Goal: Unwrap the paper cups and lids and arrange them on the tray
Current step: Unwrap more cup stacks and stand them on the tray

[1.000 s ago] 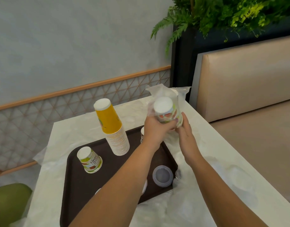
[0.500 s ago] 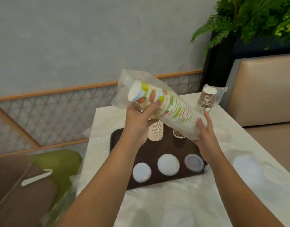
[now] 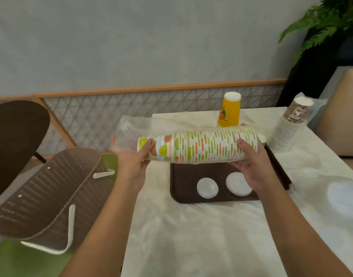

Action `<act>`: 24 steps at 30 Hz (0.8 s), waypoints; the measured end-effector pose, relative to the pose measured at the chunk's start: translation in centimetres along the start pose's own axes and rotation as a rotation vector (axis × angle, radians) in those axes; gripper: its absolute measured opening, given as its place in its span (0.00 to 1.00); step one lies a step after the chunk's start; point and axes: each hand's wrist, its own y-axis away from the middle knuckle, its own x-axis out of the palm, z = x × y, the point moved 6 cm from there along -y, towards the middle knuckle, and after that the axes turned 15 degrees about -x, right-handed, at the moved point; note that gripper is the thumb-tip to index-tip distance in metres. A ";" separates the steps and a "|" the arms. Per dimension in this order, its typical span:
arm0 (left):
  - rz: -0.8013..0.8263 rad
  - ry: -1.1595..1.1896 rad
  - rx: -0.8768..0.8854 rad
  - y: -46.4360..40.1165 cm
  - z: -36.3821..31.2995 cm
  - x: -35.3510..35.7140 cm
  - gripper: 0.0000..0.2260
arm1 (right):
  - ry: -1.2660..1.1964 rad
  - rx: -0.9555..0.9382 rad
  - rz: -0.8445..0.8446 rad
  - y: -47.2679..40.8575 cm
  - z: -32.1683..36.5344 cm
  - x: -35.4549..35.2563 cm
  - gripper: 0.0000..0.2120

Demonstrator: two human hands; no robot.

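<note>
I hold a long sleeve of fruit-patterned paper cups [image 3: 201, 145] level above the brown tray [image 3: 183, 176], still inside its clear plastic wrap [image 3: 131, 128], which bunches loose at the left end. My left hand [image 3: 134, 158] grips the narrow base end; my right hand [image 3: 251, 162] grips the wide rim end. Two white lids [image 3: 207, 187] lie on the tray below. A stack of yellow cups [image 3: 229, 110] stands behind the sleeve. A wrapped stack of brown-patterned cups [image 3: 291, 124] stands on the table at the right.
The white table [image 3: 211, 236] is spread with crumpled clear plastic. A brown woven basket [image 3: 49, 196] with white handles rests at the left beside a dark chair [image 3: 13, 132]. A beige bench [image 3: 343, 116] and a fern [image 3: 327, 21] are at the right.
The sleeve of cups went from upright on the table to tilted and now lies level in both hands. My view has swung left, revealing the basket and chair.
</note>
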 end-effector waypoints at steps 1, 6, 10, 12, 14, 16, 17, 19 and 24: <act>-0.031 -0.040 0.043 0.2 -0.4 -1.0 0.49 | 0.018 -0.003 0.001 0.1 0.0 0.4 0.39; -0.095 -0.719 0.189 1.4 -1.3 -3.9 0.41 | 0.197 -0.047 0.014 0.0 0.9 2.4 0.31; -0.028 -1.011 0.174 1.4 0.4 -4.5 0.47 | 0.413 -0.124 0.144 -0.4 1.1 5.5 0.34; -0.009 -1.110 0.134 1.1 2.2 -5.3 0.47 | 0.547 -0.169 0.234 -0.3 1.1 7.6 0.33; -0.026 -1.228 0.069 0.3 4.5 -6.3 0.43 | 0.730 -0.225 0.349 -0.2 0.8 10.0 0.34; -0.073 -1.263 0.011 -0.1 6.5 -7.1 0.37 | 0.880 -0.250 0.460 0.1 0.1 12.4 0.36; -0.103 -1.272 -0.019 -0.3 7.4 -7.4 0.36 | 0.938 -0.252 0.511 0.3 -0.5 13.5 0.36; -0.130 -1.260 -0.082 -0.5 8.9 -7.8 0.35 | 1.047 -0.247 0.598 0.6 -1.8 15.4 0.38; -0.101 -1.020 -0.084 -0.1 8.7 -6.8 0.43 | 1.215 -0.186 0.717 0.9 -5.5 17.0 0.40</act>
